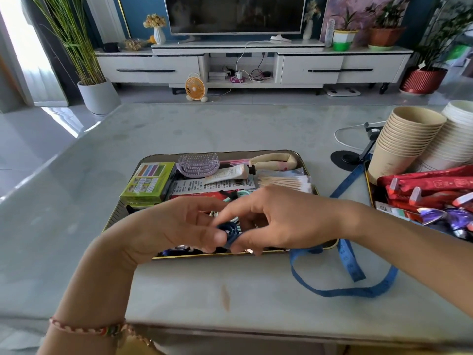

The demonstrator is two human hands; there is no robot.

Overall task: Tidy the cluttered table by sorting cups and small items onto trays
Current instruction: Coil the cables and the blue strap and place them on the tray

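A gold-rimmed tray (300, 156) in the middle of the table holds a green box (148, 181), a lilac hairbrush (198, 165), a cream tube (227, 174), cotton swabs and hair ties. Both hands hover over its near edge. My left hand (174, 226) and my right hand (279, 219) pinch a small coil of blue measuring tape (343, 292) between their fingertips. The rest of the tape trails right in a loose loop on the table. A second tray (368, 185) at the right holds stacked paper cups (404, 142) and red packets (430, 190).
A black round-based phone stand (348, 157) with a white cable sits behind the right tray. White cups (458, 134) are stacked at the far right. The table's near edge (256, 329) runs below my arms. Beyond the table are a TV cabinet, plants and a small orange fan.
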